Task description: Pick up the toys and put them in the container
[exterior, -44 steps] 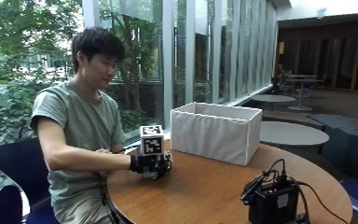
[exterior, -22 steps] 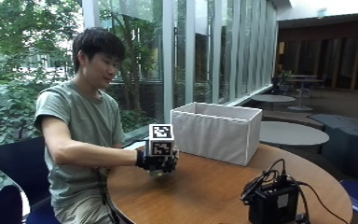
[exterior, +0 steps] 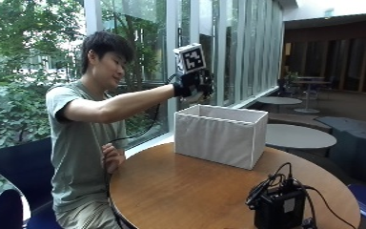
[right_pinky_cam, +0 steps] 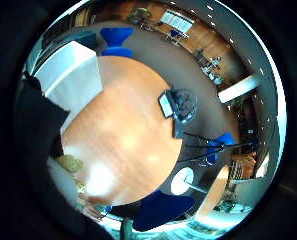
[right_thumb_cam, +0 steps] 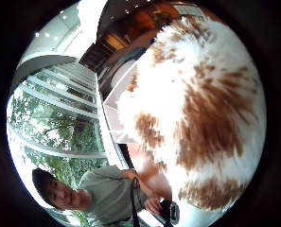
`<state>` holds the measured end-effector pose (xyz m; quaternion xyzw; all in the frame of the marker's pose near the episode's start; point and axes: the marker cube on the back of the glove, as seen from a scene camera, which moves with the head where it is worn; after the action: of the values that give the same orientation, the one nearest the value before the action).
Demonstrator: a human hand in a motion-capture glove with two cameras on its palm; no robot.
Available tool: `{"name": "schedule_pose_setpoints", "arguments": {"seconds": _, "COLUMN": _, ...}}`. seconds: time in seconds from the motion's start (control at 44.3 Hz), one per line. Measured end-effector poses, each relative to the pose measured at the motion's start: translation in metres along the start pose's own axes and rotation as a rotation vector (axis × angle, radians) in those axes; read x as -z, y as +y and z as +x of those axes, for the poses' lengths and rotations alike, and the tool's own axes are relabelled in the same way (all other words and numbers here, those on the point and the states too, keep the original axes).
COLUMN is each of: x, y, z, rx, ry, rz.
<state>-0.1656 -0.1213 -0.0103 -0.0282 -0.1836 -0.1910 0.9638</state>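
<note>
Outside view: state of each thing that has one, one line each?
gloved right hand: raised above the container, grips the plush toy
plush toy: brown and white, off the table, in the hand's grip
container: upright on the table, open top
black device: on the table, cabled, untouched

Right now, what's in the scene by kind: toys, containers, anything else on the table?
Toys: 1, a brown-and-white plush toy held in the gloved right hand above the box.
Containers: 1, the white fabric box.
Other gear: 1, a black device with cables on the round wooden table.
Total: 3.
</note>
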Motion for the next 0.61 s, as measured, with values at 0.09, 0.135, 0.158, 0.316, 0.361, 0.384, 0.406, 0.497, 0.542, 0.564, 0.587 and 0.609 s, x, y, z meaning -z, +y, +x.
{"name": "schedule_pose_setpoints", "arguments": {"seconds": 0.09, "x": 0.017, "y": -0.028, "z": 0.002, "rx": -0.021, "ry": 0.112, "rz": 0.015}}
{"name": "schedule_pose_setpoints", "arguments": {"seconds": 0.135, "x": 0.018, "y": -0.040, "z": -0.005, "rx": 0.042, "ry": 0.191, "rz": 0.006}}
{"name": "schedule_pose_setpoints", "arguments": {"seconds": 0.158, "x": 0.017, "y": -0.046, "z": -0.009, "rx": 0.062, "ry": 0.222, "rz": 0.002}}
{"name": "schedule_pose_setpoints", "arguments": {"seconds": 0.316, "x": 0.000, "y": -0.086, "z": -0.057, "rx": 0.097, "ry": 0.264, "rz": -0.039}}
{"name": "schedule_pose_setpoints", "arguments": {"seconds": 0.361, "x": -0.007, "y": -0.094, "z": -0.071, "rx": 0.105, "ry": 0.262, "rz": -0.051}}
{"name": "schedule_pose_setpoints", "arguments": {"seconds": 0.384, "x": -0.011, "y": -0.100, "z": -0.084, "rx": 0.106, "ry": 0.234, "rz": -0.052}}
{"name": "schedule_pose_setpoints", "arguments": {"seconds": 0.406, "x": -0.015, "y": -0.107, "z": -0.099, "rx": 0.108, "ry": 0.197, "rz": -0.051}}
{"name": "schedule_pose_setpoints", "arguments": {"seconds": 0.497, "x": -0.032, "y": -0.128, "z": -0.146, "rx": 0.132, "ry": 0.123, "rz": -0.060}}
{"name": "schedule_pose_setpoints", "arguments": {"seconds": 0.542, "x": -0.040, "y": -0.134, "z": -0.159, "rx": 0.143, "ry": 0.122, "rz": -0.072}}
{"name": "schedule_pose_setpoints", "arguments": {"seconds": 0.564, "x": -0.044, "y": -0.137, "z": -0.166, "rx": 0.147, "ry": 0.123, "rz": -0.083}}
{"name": "schedule_pose_setpoints", "arguments": {"seconds": 0.587, "x": -0.050, "y": -0.140, "z": -0.173, "rx": 0.148, "ry": 0.126, "rz": -0.096}}
{"name": "schedule_pose_setpoints", "arguments": {"seconds": 0.609, "x": -0.055, "y": -0.144, "z": -0.180, "rx": 0.135, "ry": 0.132, "rz": -0.109}}
